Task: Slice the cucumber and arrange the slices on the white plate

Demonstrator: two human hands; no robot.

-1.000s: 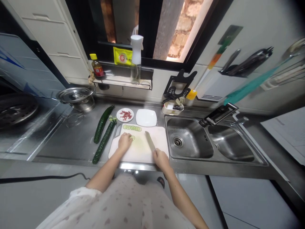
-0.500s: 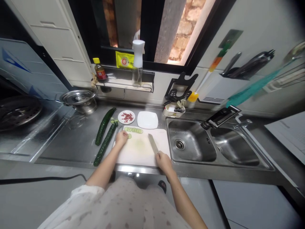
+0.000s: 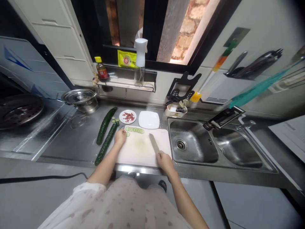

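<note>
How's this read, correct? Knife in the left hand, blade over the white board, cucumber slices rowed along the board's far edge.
Wrong hand: the head view shows the knife in the right hand; the left hand is by the cucumber slices on the white board. The rest holds.

White board (image 3: 143, 151), pale green slices (image 3: 134, 129), dark green cucumbers (image 3: 106, 138), white plate (image 3: 149, 120), red bits on white dish (image 3: 128, 116) — steel-grey counter (image 3: 71, 143), yellow-capped bottle (image 3: 102, 68), yellow packet (image 3: 126, 58).

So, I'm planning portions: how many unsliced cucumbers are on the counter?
2. Both lie left of the cutting board: far cucumber toward the pot, near cucumber beside the left hand. None looks hidden.
</note>
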